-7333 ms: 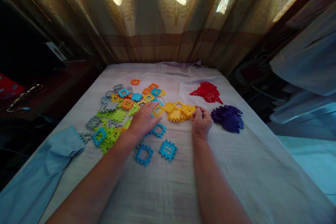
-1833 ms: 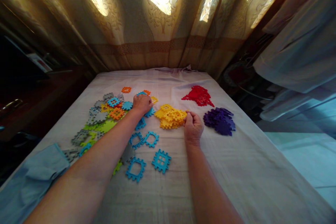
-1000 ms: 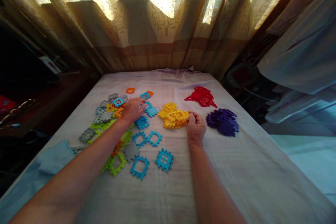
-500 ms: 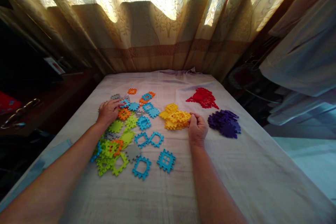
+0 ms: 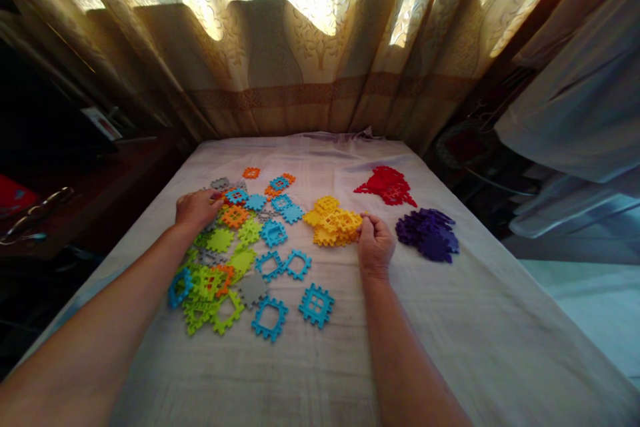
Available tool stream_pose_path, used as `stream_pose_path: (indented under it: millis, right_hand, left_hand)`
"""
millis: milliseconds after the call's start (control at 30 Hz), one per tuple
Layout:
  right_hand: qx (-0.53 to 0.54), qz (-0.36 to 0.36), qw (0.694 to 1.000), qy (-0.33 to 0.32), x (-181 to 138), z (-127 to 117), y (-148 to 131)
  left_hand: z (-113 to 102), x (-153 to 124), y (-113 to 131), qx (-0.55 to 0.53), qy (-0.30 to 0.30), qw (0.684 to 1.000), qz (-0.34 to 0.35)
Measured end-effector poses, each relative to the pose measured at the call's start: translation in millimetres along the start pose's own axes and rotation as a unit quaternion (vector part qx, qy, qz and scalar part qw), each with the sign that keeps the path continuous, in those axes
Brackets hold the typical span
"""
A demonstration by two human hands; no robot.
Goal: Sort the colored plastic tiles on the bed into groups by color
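My left hand (image 5: 199, 208) is at the far left edge of a mixed heap of interlocking plastic tiles, its fingers curled together. What they hold, if anything, is hidden; an orange edge shows by the fingertips. Near it lie a blue window tile (image 5: 237, 195), an orange tile (image 5: 235, 216) and a lime green tile (image 5: 221, 240). My right hand (image 5: 376, 247) is closed, thumb and forefinger pinching the right edge of a yellow tile (image 5: 351, 221) at the side of the yellow pile (image 5: 325, 235).
A red tile pile (image 5: 386, 185) lies at the back right, with a dark purple pile (image 5: 429, 235) in front of it. Loose blue tiles (image 5: 317, 305) and a grey tile (image 5: 253, 289) lie nearer on the white cloth (image 5: 310, 373). Patterned curtains (image 5: 320, 60) hang behind.
My left hand has moved a little left, away from the blue window tile, uncovering orange beneath it. My right hand stays at the yellow pile.
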State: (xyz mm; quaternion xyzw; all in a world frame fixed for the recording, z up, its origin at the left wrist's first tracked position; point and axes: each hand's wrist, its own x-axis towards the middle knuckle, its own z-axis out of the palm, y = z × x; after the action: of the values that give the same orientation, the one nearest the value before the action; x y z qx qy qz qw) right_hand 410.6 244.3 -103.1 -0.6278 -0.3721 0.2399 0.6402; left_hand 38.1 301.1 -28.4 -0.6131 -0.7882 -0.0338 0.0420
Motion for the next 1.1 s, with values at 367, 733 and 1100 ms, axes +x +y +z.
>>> stream_pose_path:
  millis: [367,733,1100]
  right_hand:
    - [-0.003,0.003,1.000,0.000,-0.4,0.0,-1.1]
    - [0.003,0.007,1.000,0.007,0.2,0.3,-3.3]
    - [0.008,0.008,1.000,0.005,-0.8,0.4,-2.8]
  left_hand:
    - [5.5,11.5,7.8,-0.018,0.006,1.000,0.004]
    - [-9.8,4.7,8.8,-0.069,0.031,0.996,-0.039]
    - [-34.6,-4.2,12.8,-0.157,0.141,0.976,-0.059]
